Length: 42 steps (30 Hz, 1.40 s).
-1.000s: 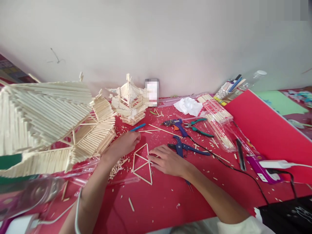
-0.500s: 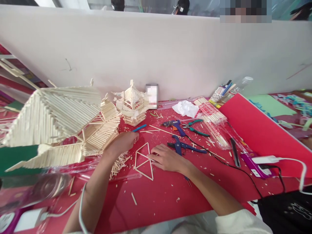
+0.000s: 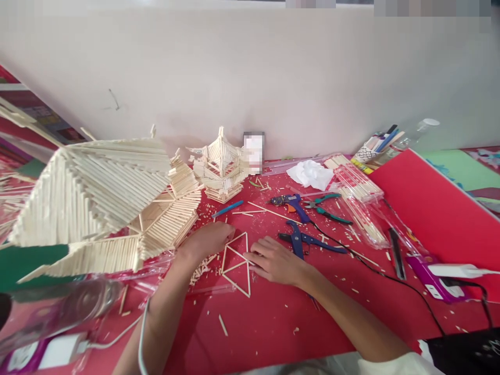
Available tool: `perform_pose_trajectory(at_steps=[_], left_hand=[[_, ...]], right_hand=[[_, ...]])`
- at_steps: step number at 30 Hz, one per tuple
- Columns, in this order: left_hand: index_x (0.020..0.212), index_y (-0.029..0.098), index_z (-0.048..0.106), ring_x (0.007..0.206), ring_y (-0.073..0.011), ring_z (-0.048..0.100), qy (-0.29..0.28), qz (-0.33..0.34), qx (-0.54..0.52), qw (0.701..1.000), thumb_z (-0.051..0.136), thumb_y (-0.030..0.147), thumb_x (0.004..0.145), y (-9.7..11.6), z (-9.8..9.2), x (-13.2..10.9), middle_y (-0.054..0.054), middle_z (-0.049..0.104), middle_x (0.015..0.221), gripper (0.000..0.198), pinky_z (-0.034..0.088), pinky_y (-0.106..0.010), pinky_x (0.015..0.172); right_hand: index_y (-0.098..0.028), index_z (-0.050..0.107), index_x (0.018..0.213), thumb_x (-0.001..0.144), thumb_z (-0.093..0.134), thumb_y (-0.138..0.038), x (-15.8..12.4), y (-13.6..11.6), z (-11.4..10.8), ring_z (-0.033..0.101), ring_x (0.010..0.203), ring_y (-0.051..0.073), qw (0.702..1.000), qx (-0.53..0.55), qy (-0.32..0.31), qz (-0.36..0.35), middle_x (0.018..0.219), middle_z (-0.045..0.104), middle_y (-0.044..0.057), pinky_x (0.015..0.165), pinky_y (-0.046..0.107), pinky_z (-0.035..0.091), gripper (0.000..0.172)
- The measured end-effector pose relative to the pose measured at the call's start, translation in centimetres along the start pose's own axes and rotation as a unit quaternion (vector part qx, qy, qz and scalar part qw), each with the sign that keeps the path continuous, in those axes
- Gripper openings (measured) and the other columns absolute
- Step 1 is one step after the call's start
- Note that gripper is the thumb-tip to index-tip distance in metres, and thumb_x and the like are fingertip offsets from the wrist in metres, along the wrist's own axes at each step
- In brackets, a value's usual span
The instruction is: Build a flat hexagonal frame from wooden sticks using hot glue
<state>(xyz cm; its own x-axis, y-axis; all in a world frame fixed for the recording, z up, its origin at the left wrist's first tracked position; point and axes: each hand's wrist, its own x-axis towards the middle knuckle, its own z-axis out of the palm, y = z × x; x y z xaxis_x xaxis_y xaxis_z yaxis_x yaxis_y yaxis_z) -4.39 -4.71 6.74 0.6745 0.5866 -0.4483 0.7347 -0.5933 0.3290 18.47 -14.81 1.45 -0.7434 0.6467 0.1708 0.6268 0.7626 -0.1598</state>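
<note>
Left hand curled at the upper-left edge of the stick frame; right hand loosely bent, fingertips at the frame's right-side joint. Fingers partly hidden, so can't tell if either of the 2 hands grips anything. Frame lies flat on the red bench, between the hands, triangles joined. Blue cutter beyond right hand, glue gun behind it, green-handled pliers beside that. Blue pen past left hand. 2 stick models, large and small, at left and rear.
</note>
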Motion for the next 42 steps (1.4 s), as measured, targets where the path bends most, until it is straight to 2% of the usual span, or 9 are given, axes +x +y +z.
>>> perform_pose_trajectory(at_steps=[11, 14, 17, 20, 22, 29, 33, 37, 42], left_hand=[[0.094, 0.023, 0.065, 0.085, -0.0174, 0.067, -0.015, 0.010, -0.021, 1.000, 0.049, 0.007, 0.088, -0.6, 0.1, -0.1, -0.003, 0.074, 0.096, 0.024, 0.044, -0.025, 0.072], [0.096, 0.023, 0.064, 0.085, -0.0182, 0.067, -0.024, -0.005, -0.017, 1.000, 0.049, 0.007, 0.087, -0.8, 0.0, -0.1, -0.003, 0.073, 0.096, 0.024, 0.044, -0.026, 0.072], [0.101, 0.023, 0.064, 0.087, -0.0193, 0.067, -0.035, -0.020, -0.010, 0.999, 0.052, 0.008, 0.086, -1.2, 0.0, 0.0, -0.004, 0.073, 0.099, 0.025, 0.044, -0.026, 0.070], [0.105, 0.023, 0.062, 0.087, -0.0195, 0.067, -0.057, -0.021, -0.012, 0.998, 0.063, 0.013, 0.083, -1.3, 0.0, 0.0, -0.003, 0.072, 0.101, 0.024, 0.043, -0.025, 0.068], [0.105, 0.023, 0.060, 0.087, -0.0191, 0.066, -0.071, -0.023, -0.011, 0.997, 0.072, 0.018, 0.080, -0.9, -0.3, -0.1, -0.002, 0.071, 0.102, 0.028, 0.042, -0.025, 0.066], [0.101, 0.023, 0.057, 0.090, -0.0202, 0.065, -0.074, -0.030, 0.015, 0.997, 0.079, 0.024, 0.078, 0.5, -1.0, -0.4, -0.002, 0.070, 0.104, 0.032, 0.039, -0.026, 0.064], [0.101, 0.023, 0.058, 0.092, -0.0213, 0.065, -0.069, -0.018, 0.012, 0.997, 0.079, 0.025, 0.078, 0.1, -0.5, -0.2, -0.003, 0.070, 0.107, 0.031, 0.038, -0.027, 0.064], [0.101, 0.023, 0.059, 0.091, -0.0206, 0.065, -0.066, -0.013, -0.001, 0.998, 0.079, 0.027, 0.079, -0.3, -0.2, -0.1, -0.002, 0.070, 0.106, 0.029, 0.039, -0.026, 0.064], [0.100, 0.024, 0.058, 0.081, -0.0165, 0.061, -0.071, -0.012, -0.025, 0.997, 0.076, 0.025, 0.081, -0.9, -0.2, 0.0, 0.001, 0.069, 0.099, 0.027, 0.036, -0.025, 0.060]], right_hand=[[-0.016, 0.068, 0.114, 0.101, 0.062, -0.034, 0.0, 0.0, -0.5, 0.061, 0.086, 0.023, 0.999, 0.000, 0.046, 0.014, 0.097, 0.070, 0.008, 0.082, 0.037, 0.044, 0.023], [-0.018, 0.067, 0.114, 0.105, 0.053, -0.034, -0.9, 2.0, -1.5, 0.065, 0.090, 0.023, 0.984, 0.009, 0.123, 0.132, 0.099, 0.073, 0.008, 0.086, 0.036, 0.046, 0.023], [-0.018, 0.064, 0.103, 0.104, 0.052, -0.038, -3.1, 5.7, -2.4, 0.066, 0.089, 0.026, 0.930, -0.029, 0.171, 0.324, 0.095, 0.072, 0.011, 0.082, 0.036, 0.048, 0.023], [-0.016, 0.061, 0.107, 0.101, 0.054, -0.045, -5.3, 9.3, -2.5, 0.066, 0.092, 0.032, 0.877, -0.084, 0.152, 0.448, 0.099, 0.072, 0.015, 0.080, 0.039, 0.049, 0.030], [-0.016, 0.060, 0.108, 0.102, 0.052, -0.045, -6.1, 10.7, -2.1, 0.067, 0.095, 0.033, 0.866, -0.086, 0.122, 0.478, 0.103, 0.072, 0.017, 0.081, 0.039, 0.049, 0.031], [-0.014, 0.057, 0.113, 0.105, 0.041, -0.040, -5.7, 10.9, -1.1, 0.072, 0.090, 0.034, 0.864, -0.057, 0.063, 0.496, 0.100, 0.074, 0.021, 0.075, 0.038, 0.050, 0.032], [-0.016, 0.051, 0.120, 0.104, 0.038, -0.047, -6.0, 10.5, -1.7, 0.072, 0.092, 0.035, 0.865, 0.047, 0.171, 0.470, 0.097, 0.074, 0.018, 0.080, 0.043, 0.054, 0.037], [-0.021, 0.050, 0.126, 0.099, 0.052, -0.057, -5.9, 8.8, -3.1, 0.068, 0.115, 0.031, 0.856, 0.225, 0.266, 0.382, 0.121, 0.070, 0.017, 0.095, 0.044, 0.055, 0.045], [-0.023, 0.063, 0.119, 0.096, 0.061, -0.053, -4.5, 5.1, -4.5, 0.071, 0.104, 0.029, 0.885, 0.302, 0.181, 0.304, 0.112, 0.074, 0.010, 0.091, 0.041, 0.057, 0.038]])
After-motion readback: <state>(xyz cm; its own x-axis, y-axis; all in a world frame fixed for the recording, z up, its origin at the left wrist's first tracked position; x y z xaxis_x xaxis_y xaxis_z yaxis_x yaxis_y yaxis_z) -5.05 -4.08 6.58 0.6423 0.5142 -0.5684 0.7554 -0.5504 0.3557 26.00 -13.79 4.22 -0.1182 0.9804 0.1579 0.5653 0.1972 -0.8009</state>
